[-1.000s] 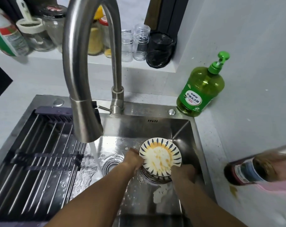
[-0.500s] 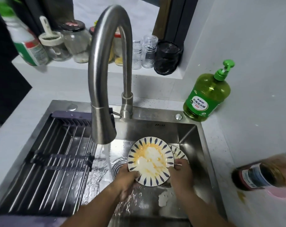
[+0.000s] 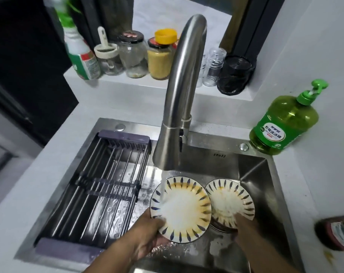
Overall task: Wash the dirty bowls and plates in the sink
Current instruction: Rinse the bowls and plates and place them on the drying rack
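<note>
Tilted under the faucet (image 3: pixel 179 99) stream, the front plate (image 3: pixel 181 208) is gripped at its lower-left rim by the left hand (image 3: pixel 147 239); the second plate (image 3: pixel 229 201), just right, is held by the right hand (image 3: pixel 245 228), nearer the stack.

Head camera looks steeply down (close) into the sink (image 3: pixel 255 166).

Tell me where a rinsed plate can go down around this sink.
Best spot: the drying rack over the sink's left half, with bare bars from the faucet to the left rim. Some bare counter also lies left of the sink. The basin's right half is crowded: left hand holds one plate, right hand a stacked plate.
</note>
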